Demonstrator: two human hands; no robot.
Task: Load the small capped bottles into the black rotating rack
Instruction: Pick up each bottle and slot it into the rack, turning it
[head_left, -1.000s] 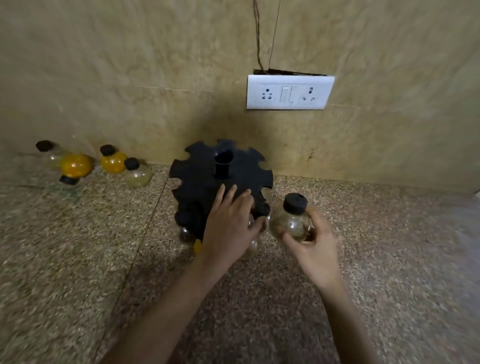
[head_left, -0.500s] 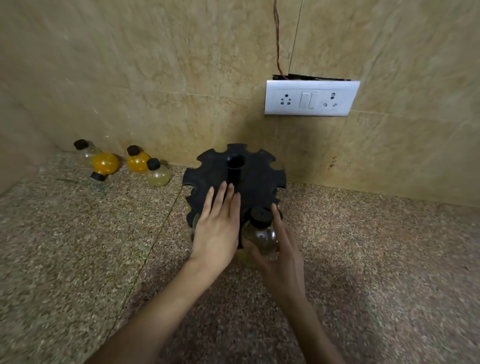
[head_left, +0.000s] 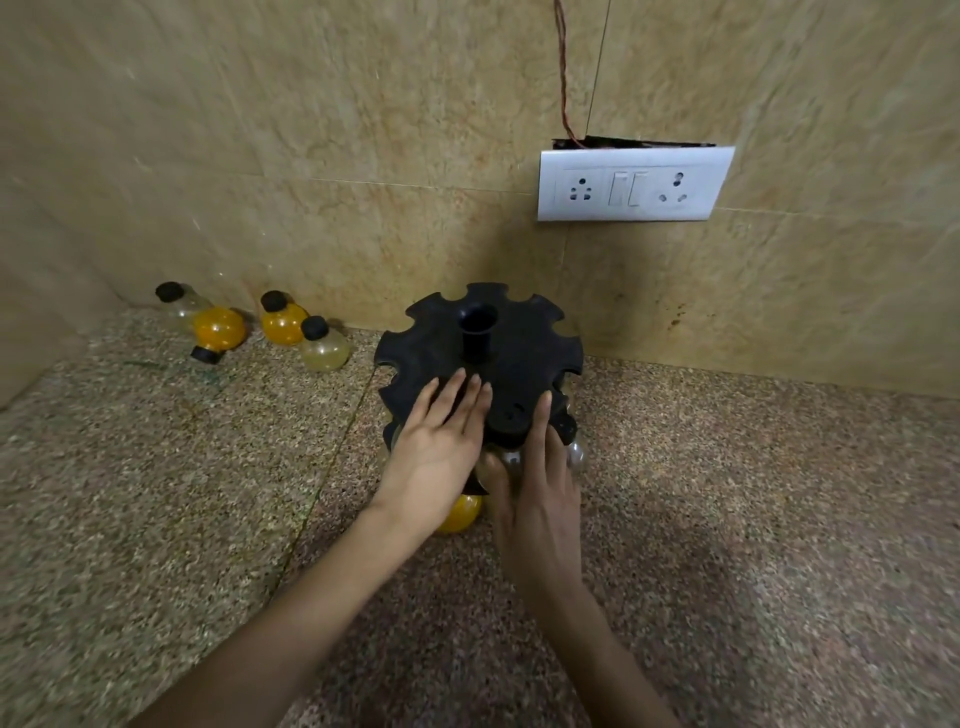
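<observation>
Bottle (head_left: 511, 458) now slotted, left hand (head_left: 436, 447) on rack (head_left: 524, 343)

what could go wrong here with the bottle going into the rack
1. The right hand pushes the clear bottle into a front slot of the black rack. If its neck is not fully seated, it may drop out on release.
2. Only the flat left hand steadies the rack, so the push could spin or tip it.
3. The orange bottle hangs low under the left wrist and could be knocked.
</observation>
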